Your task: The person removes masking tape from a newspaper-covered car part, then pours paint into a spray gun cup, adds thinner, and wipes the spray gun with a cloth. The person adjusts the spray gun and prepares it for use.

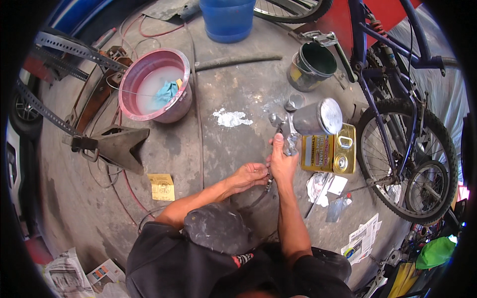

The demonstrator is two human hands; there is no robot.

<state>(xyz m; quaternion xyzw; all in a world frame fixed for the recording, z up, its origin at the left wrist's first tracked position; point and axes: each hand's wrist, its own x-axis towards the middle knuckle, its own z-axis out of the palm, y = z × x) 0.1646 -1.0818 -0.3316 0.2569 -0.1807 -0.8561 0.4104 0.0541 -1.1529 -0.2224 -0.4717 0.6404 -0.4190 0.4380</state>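
Observation:
A metal spray gun (pixel 289 124) with a round grey paint cup (pixel 318 118) is gripped at its handle by my right hand (pixel 284 163), thumb up along the back. My left hand (pixel 249 177) is closed, fingertips pinched at the hose fitting (pixel 269 186) under the handle. The fingers partly hide that joint. From the fitting an air hose (pixel 259 199) runs down toward my body. Just right of the gun stands a gold rectangular thinner can (pixel 329 151). Behind the gun is a small grey cup (pixel 294 102).
A pink bucket (pixel 130 105) of cloudy water with a blue cloth stands left, near a metal jack stand (pixel 112 144). Farther back are a dark pail (pixel 312 67) and a blue drum (pixel 227 20). A bicycle (pixel 392 164) stands right. Yellow sandpaper (pixel 162 187) lies left of my arm.

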